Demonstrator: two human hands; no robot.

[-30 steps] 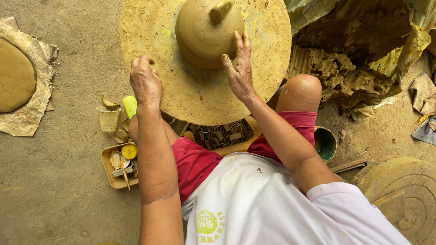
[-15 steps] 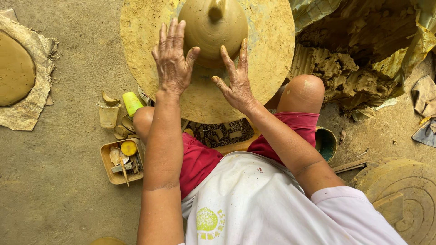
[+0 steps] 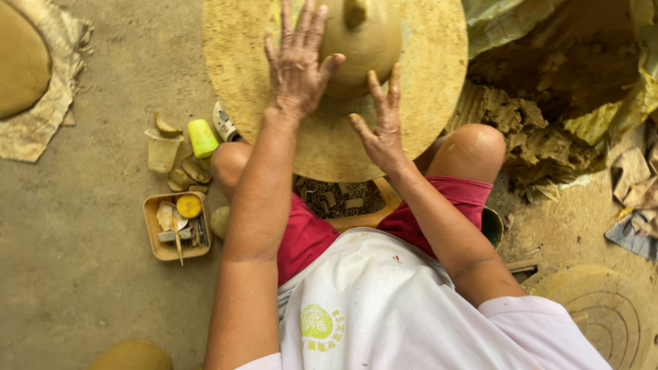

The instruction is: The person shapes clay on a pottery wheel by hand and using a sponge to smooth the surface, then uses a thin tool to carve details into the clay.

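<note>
One clay pot (image 3: 367,41) at top centre, sitting upright on a round wheel disc (image 3: 439,89); its long axis runs toward the camera, with a small knob on top, and its upper part is cut by the frame edge. Smooth tan-brown, rounded body. Left hand (image 3: 298,65) is flat, fingers spread, against the pot's left side. Right hand (image 3: 380,120) is open, fingers splayed, just below the pot, gripping nothing. One small tray (image 3: 154,240) of tools at left, one yellow cup (image 3: 202,137).

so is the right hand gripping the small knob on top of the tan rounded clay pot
No, the right hand rests open, fingers spread, at the lower side of the tan rounded clay pot, well apart from the small knob on top.
</note>
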